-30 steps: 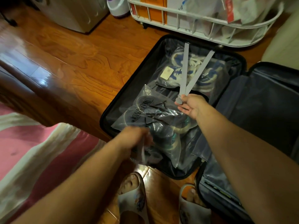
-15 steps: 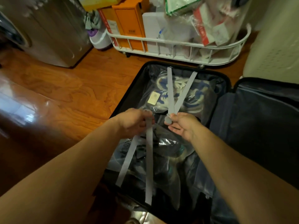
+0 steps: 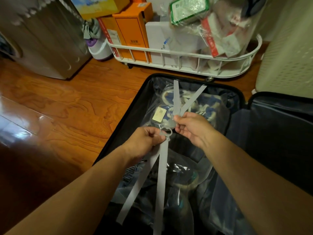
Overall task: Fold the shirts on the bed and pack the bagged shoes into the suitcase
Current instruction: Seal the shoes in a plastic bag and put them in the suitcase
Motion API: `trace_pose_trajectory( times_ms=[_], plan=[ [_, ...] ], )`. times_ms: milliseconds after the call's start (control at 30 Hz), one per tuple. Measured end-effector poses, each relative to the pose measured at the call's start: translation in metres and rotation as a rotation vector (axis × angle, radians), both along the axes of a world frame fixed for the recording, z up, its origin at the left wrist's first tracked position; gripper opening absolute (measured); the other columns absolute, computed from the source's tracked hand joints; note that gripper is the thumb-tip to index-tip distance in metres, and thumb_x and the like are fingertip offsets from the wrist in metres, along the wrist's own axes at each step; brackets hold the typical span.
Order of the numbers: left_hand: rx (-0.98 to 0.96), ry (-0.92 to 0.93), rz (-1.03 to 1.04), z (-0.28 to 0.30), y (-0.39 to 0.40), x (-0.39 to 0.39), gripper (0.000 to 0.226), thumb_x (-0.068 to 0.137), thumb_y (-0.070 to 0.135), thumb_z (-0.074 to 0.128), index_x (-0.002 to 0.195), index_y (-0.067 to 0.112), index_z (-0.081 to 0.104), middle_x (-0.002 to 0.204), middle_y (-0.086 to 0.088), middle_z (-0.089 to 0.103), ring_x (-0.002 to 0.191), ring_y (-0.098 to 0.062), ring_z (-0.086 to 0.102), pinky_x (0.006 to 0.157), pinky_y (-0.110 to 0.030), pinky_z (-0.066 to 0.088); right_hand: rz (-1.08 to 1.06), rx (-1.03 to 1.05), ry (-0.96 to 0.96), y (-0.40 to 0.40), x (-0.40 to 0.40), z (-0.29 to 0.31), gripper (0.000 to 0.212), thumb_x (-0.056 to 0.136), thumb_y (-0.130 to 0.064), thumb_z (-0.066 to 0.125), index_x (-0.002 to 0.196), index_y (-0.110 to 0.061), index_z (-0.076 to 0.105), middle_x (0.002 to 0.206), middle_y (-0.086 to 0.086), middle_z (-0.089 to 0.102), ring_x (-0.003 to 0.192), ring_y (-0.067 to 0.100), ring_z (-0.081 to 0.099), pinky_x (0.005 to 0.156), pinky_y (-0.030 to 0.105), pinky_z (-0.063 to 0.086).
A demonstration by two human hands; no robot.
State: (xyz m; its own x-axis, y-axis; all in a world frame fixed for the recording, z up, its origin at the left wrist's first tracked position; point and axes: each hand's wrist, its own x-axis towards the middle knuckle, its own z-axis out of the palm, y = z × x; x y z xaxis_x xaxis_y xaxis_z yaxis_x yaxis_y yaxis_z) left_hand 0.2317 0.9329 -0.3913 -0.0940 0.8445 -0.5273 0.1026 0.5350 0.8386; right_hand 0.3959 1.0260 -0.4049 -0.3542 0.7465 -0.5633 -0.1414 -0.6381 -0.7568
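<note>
A wooden floor (image 3: 71, 106) carries an open suitcase (image 3: 128, 114), with a white wire cart (image 3: 186, 55) of boxes behind it and a grey appliance (image 3: 42, 39) at far left. Two bagged pairs of shoes lie in the left shell: a blue-and-white pair (image 3: 208, 106) at the far end and a darker pair (image 3: 183, 177) nearer the person. No shirts or bed are in view. The left hand (image 3: 144, 143) has its grip closed around the near straps (image 3: 160, 175), pinching them just below the ring buckle (image 3: 166, 133). The right hand (image 3: 191, 128) pinches the far straps (image 3: 184, 100) at their round clasp (image 3: 171, 123). The two fasteners sit close together but are not joined. The step in hand appears to be fastening the cross straps over the shoes. It would be done well by drawing both ends to the centre with even tension, aligning clasp with ring squarely, and keeping bag plastic out of the catch.
</note>
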Motion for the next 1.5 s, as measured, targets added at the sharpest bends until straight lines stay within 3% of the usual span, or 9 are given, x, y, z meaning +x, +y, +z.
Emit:
trace_pose_trajectory(
  times_ms=[300, 433, 567, 667, 933, 1100, 1200, 1333, 1500],
  plan=[
    [0.099, 0.082, 0.121, -0.002, 0.008, 0.002, 0.024, 0.086, 0.006, 0.078, 0.089, 0.017, 0.057, 0.079, -0.012, 0.065, 0.079, -0.027, 0.062, 0.075, -0.040, 0.051, 0.119, -0.182, 0.033, -0.004, -0.003, -0.003, 0.008, 0.093, -0.008, 0.067, 0.100, -0.011, 0.069, 0.079, 0.003, 0.073, 0.073, 0.014, 0.065, 0.073, 0.028, 0.055],
    [0.062, 0.099, 0.070, -0.001, 0.012, -0.002, 0.022, 0.086, 0.007, 0.078, 0.088, 0.017, 0.059, 0.078, -0.013, 0.065, 0.076, -0.027, 0.060, 0.076, -0.042, 0.051, 0.107, -0.165, 0.012, -0.005, -0.005, -0.004, 0.016, 0.091, -0.006, 0.069, 0.106, -0.011, 0.070, 0.097, 0.006, 0.075, 0.091, 0.019, 0.069, 0.087, 0.033, 0.057],
    [0.001, 0.080, 0.045, 0.004, 0.019, 0.001, 0.016, 0.087, 0.000, 0.075, 0.098, 0.008, 0.067, 0.073, -0.004, 0.071, 0.071, -0.019, 0.065, 0.070, -0.032, 0.054, 0.112, -0.097, 0.036, -0.003, -0.001, -0.002, 0.020, 0.094, -0.002, 0.064, 0.113, -0.006, 0.068, 0.099, 0.008, 0.078, 0.090, 0.022, 0.076, 0.077, 0.033, 0.062],
    [-0.038, 0.084, 0.050, 0.005, 0.021, 0.005, 0.011, 0.086, -0.002, 0.073, 0.091, 0.007, 0.070, 0.073, -0.003, 0.070, 0.068, -0.016, 0.065, 0.067, -0.028, 0.054, 0.149, -0.086, 0.014, -0.002, 0.000, -0.002, 0.020, 0.096, -0.004, 0.062, 0.115, -0.005, 0.067, 0.101, 0.011, 0.077, 0.092, 0.025, 0.076, 0.073, 0.033, 0.063],
    [-0.103, 0.388, -0.035, 0.006, 0.034, 0.013, 0.018, 0.079, 0.010, 0.082, 0.067, 0.018, 0.071, 0.070, 0.002, 0.070, 0.068, -0.013, 0.066, 0.066, -0.031, 0.057, 0.187, 0.124, -0.206, 0.001, -0.003, -0.007, 0.015, 0.096, -0.006, 0.065, 0.110, -0.005, 0.070, 0.100, 0.010, 0.077, 0.091, 0.022, 0.075, 0.074, 0.034, 0.063],
    [-0.206, 0.312, -0.105, 0.020, 0.041, 0.013, 0.007, 0.086, 0.004, 0.075, 0.083, 0.011, 0.073, 0.072, -0.002, 0.070, 0.063, -0.011, 0.064, 0.059, -0.025, 0.054, 0.161, 0.040, -0.109, 0.002, 0.000, -0.014, 0.016, 0.096, -0.007, 0.064, 0.111, -0.005, 0.069, 0.100, 0.009, 0.077, 0.093, 0.023, 0.075, 0.080, 0.039, 0.061],
    [-0.231, 0.309, -0.101, 0.023, 0.041, 0.015, 0.008, 0.088, 0.005, 0.073, 0.093, 0.011, 0.073, 0.075, -0.003, 0.071, 0.064, -0.011, 0.066, 0.058, -0.026, 0.054, 0.123, 0.088, -0.134, 0.000, -0.006, -0.015, 0.012, 0.098, -0.008, 0.062, 0.107, -0.008, 0.069, 0.098, 0.006, 0.077, 0.089, 0.020, 0.075, 0.074, 0.034, 0.060],
    [-0.259, 0.321, -0.108, 0.019, 0.040, 0.020, 0.014, 0.090, 0.008, 0.069, 0.104, 0.006, 0.071, 0.098, -0.015, 0.074, 0.091, -0.028, 0.072, 0.084, -0.044, 0.062, 0.083, 0.356, -0.500, -0.006, -0.023, -0.028, 0.011, 0.095, -0.014, 0.066, 0.087, -0.006, 0.067, 0.084, 0.011, 0.071, 0.077, 0.023, 0.068, 0.069, 0.041, 0.060],
    [-0.113, 0.909, -0.199, -0.011, 0.010, 0.037, 0.039, 0.097, 0.024, 0.054, 0.133, 0.009, 0.057, 0.135, -0.019, 0.057, 0.128, -0.039, 0.051, 0.108, -0.046, 0.043, 0.188, 0.257, -0.601, -0.002, -0.007, -0.059, 0.015, 0.090, -0.024, 0.057, 0.078, -0.015, 0.063, 0.088, 0.012, 0.071, 0.080, 0.031, 0.071, 0.077, 0.050, 0.062]
  ],
)
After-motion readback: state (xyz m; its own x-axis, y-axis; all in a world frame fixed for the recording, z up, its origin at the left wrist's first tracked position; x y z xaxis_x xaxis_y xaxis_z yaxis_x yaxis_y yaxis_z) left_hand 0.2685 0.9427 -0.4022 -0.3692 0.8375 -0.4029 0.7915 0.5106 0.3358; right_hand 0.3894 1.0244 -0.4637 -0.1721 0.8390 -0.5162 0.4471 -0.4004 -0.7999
